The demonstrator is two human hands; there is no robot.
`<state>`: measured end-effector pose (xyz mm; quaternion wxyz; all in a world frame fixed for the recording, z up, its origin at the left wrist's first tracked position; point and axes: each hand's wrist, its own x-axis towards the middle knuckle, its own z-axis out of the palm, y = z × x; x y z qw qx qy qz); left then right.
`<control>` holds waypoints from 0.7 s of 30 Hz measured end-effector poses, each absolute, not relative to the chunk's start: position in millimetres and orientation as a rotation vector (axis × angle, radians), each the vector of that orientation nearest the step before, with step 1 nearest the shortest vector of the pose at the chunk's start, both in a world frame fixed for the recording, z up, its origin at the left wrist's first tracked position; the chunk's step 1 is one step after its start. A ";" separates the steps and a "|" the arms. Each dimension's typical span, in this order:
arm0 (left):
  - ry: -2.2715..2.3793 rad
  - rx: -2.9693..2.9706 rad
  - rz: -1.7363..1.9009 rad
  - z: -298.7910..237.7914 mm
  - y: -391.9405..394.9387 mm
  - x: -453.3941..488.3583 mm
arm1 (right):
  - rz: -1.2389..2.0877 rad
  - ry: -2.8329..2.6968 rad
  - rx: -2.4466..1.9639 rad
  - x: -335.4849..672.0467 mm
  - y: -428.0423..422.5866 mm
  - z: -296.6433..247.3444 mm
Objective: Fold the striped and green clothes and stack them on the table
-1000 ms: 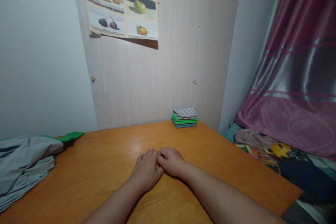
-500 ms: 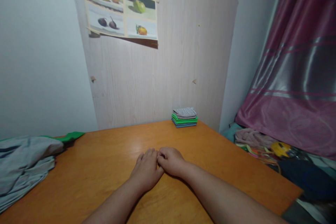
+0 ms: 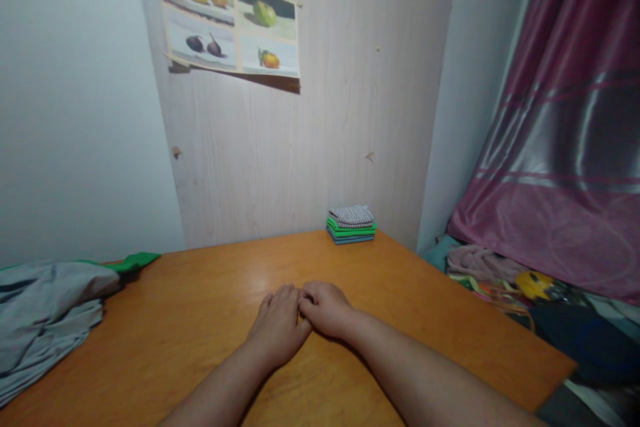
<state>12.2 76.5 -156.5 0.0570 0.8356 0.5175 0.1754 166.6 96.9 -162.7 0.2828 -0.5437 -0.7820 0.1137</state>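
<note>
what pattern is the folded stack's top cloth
Striped, dark and pale; the top cloth shows best in the head view.

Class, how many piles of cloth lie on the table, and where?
2: a folded stack near the far right corner of the table, and a loose heap at left, cut off by the picture's edge; more may be hidden.

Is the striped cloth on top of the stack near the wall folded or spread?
Folded. The striped cloth forms a compact, layered bundle on top of the green cloth.
</note>
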 end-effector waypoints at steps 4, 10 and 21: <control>1.585 2.524 0.531 -157.2 76.0 12.7 | 0.314 -2.098 -1.460 166.8 96.9 -162.1; 1.583 2.562 0.529 -162.6 79.6 11.5 | 0.315 -2.095 -1.460 167.0 93.9 -159.2; 1.586 2.569 0.522 -159.1 77.2 12.1 | 0.294 -2.112 -1.459 167.2 94.1 -159.6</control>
